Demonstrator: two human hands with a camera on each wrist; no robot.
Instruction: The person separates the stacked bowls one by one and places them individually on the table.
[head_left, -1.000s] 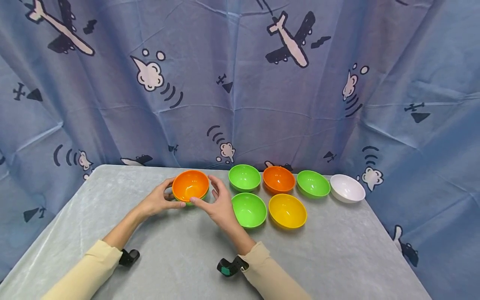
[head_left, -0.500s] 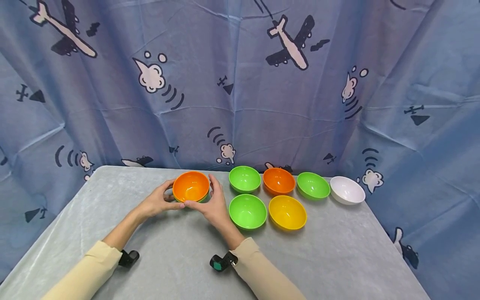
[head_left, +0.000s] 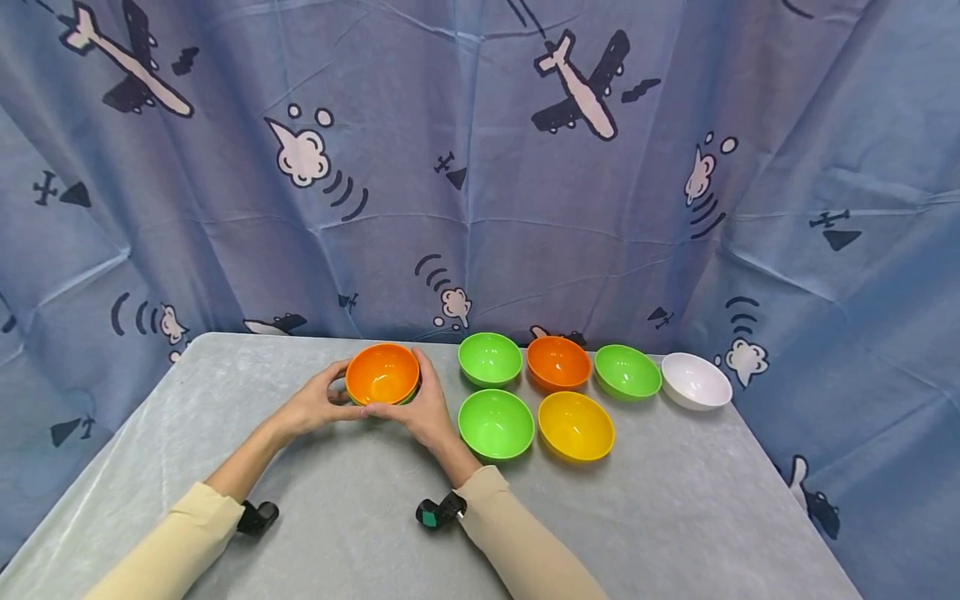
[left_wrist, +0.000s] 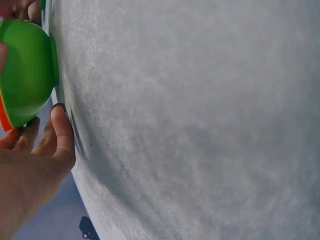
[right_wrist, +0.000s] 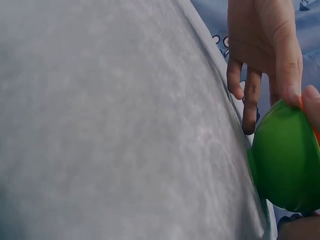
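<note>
1. orange bowl (head_left: 382, 372) nested in a green bowl (left_wrist: 27, 72), on the grey counter (head_left: 360, 500) at far left of the bowl group, just left of the far row.
2. best handled with even pressure from both sides, kept level, lifted or slid straight so the nested pair stays seated and clear of the nearest green bowl (head_left: 489, 358).
3. left hand (head_left: 313, 406) on the stack's left side, fingers (left_wrist: 59, 135) curled round the green wall, thumb at the near rim.
4. right hand (head_left: 420, 406) on the right side, fingers likewise curved round the stack, clamped on it; thumb meeting the left thumb at the near edge.
</note>
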